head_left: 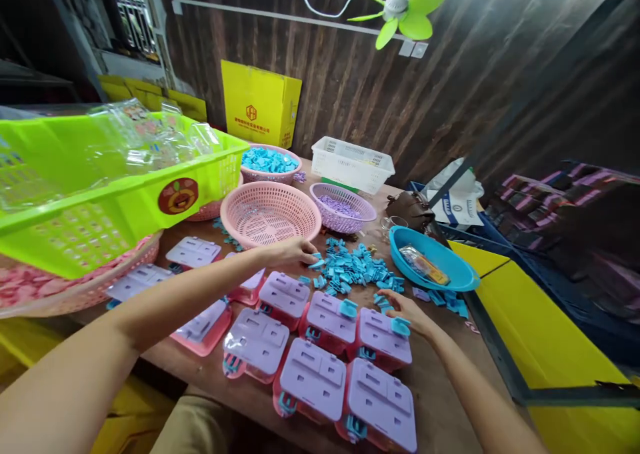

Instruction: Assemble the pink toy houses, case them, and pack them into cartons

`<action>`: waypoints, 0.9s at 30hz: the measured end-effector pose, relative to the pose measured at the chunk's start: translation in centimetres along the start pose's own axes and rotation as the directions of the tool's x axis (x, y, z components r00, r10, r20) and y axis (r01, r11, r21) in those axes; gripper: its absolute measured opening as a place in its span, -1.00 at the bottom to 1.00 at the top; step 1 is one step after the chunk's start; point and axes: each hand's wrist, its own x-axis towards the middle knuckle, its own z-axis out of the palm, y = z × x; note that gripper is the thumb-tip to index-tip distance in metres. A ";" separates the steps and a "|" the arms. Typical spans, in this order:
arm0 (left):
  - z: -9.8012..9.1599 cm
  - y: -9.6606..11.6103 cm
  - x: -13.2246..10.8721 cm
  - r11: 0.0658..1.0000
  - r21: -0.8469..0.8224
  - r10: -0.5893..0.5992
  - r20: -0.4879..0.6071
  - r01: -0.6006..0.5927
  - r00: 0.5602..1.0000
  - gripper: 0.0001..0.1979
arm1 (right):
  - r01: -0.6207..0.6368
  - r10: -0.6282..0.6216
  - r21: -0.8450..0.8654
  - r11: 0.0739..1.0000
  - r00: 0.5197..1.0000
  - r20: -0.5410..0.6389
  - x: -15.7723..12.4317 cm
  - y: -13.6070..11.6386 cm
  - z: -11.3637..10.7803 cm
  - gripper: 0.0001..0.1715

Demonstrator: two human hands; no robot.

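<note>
My left hand (pixel 296 251) reaches across the table to the edge of a loose heap of blue plastic clips (pixel 357 267). Its fingers are closed on one blue clip (pixel 316 261). On the heap's near right side is my right hand (pixel 406 311), with thumb and fingertips closed around another blue clip (pixel 383 303). Below the hands stand several pink boxes with lilac lids (pixel 313 379), most with a blue clip on the front. Separate blue clips lie on top of two lids, one (pixel 349 309) on the middle box and one (pixel 401 326) beneath my right hand.
A pink basket (pixel 271 214), a lilac basket (pixel 343 207) of purple pieces and a blue basin (pixel 434 259) holding a packet surround the heap. At left, a green crate (pixel 120 194) of clear plastic parts overhangs a basket of pink pieces (pixel 75 277). A white basket (pixel 353 164) stands behind.
</note>
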 end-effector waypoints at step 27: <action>-4.1 -4.4 -9.0 0.801 0.538 -0.026 -0.408 0.263 0.913 -0.89 | 0.088 -0.106 -0.101 0.991 0.978 -0.179 4.5 -20.7 7.9 -0.76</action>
